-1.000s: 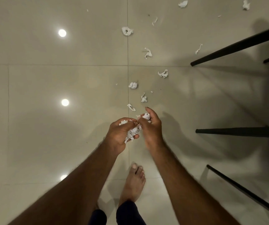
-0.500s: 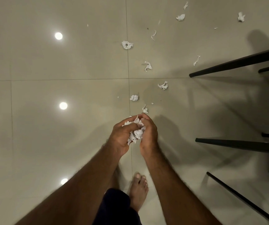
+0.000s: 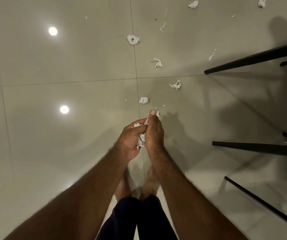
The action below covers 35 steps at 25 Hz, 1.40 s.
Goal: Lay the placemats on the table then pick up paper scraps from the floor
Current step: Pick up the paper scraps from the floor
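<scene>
The left hand (image 3: 130, 138) and right hand (image 3: 154, 134) clasped a wad of paper scraps (image 3: 141, 139) above the floor (image 3: 70, 153); squeezing it into one fist would free the other for the crumpled scrap (image 3: 144, 100) just ahead.

Dark navy trouser legs (image 3: 135, 220) are seen at six o'clock. The left hand (image 3: 130, 141) and right hand (image 3: 154, 134) are left bare, as are the hairy forearms (image 3: 90, 193) and the feet (image 3: 149, 185).

2 round lamp reflections (image 3: 53, 31) at left, thin grout lines (image 3: 70, 82), black furniture legs (image 3: 253, 58) along right
</scene>
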{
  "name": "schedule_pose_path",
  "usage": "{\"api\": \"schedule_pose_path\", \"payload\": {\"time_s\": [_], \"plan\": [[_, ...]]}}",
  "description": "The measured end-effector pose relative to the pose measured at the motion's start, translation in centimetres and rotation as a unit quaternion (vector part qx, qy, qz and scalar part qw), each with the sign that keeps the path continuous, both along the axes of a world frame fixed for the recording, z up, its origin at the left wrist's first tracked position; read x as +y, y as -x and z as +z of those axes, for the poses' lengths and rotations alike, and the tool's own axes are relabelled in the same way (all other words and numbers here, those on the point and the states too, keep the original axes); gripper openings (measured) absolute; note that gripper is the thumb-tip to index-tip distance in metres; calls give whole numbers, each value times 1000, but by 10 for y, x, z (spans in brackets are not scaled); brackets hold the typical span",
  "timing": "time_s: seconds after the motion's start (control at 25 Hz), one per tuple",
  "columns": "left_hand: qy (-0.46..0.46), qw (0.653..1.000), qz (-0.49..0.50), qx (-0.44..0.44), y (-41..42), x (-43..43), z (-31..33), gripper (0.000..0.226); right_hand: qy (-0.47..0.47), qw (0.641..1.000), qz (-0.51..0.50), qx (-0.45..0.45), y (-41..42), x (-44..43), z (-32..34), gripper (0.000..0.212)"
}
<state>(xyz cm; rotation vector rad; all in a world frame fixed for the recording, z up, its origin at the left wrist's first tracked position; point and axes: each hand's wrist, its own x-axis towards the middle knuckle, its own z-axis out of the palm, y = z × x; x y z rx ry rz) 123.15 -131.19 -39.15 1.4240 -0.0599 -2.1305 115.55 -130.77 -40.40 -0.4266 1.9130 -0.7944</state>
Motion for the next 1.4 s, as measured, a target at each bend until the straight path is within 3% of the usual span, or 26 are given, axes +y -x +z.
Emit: {"api": "schedule_pose_path", "payload": {"time_s": [0.16,0.28,0.4,0.52,0.6,0.64,0.76,0.84,0.92,1.0,1.08,1.2,1.4], "plan": [[-30,999,26,5,-5,3,-12,43,10,996,54,76,-2,-1,-8,53],[-35,998,30,-42,-5,0,-19,23,11,997,55,56,-1,1,-17,49],[-43,996,34,-70,-6,-4,-26,28,-3,999,14,46,8,-4,-35,54],[-46,995,18,-82,-13,-7,-40,31,-22,987,35,157,33,-10,-64,46],[-46,996,16,-78,-20,-9,-48,17,-21,957,155,243,58,-10,-92,32],[-41,996,13,-73,-24,-10,-50,14,-17,934,231,273,67,-11,-105,34],[-25,997,-7,-78,-33,-9,-57,13,2,824,455,338,81,-12,-138,57],[-22,996,-19,-84,-42,-7,-62,14,13,758,533,376,80,-17,-147,56],[-21,996,-28,-86,-50,-6,-64,14,29,742,547,386,78,-25,-152,43],[-22,995,-35,-94,-57,-5,-65,13,67,754,537,373,72,-26,-155,32],[-25,994,-33,-102,-62,-4,-66,11,102,759,539,350,62,-18,-153,35],[-15,995,-37,-90,-63,-4,-67,8,132,718,586,352,49,4,-148,42],[-7,995,-32,-90,-62,-6,-66,6,160,670,636,347,54,7,-164,22]]}}
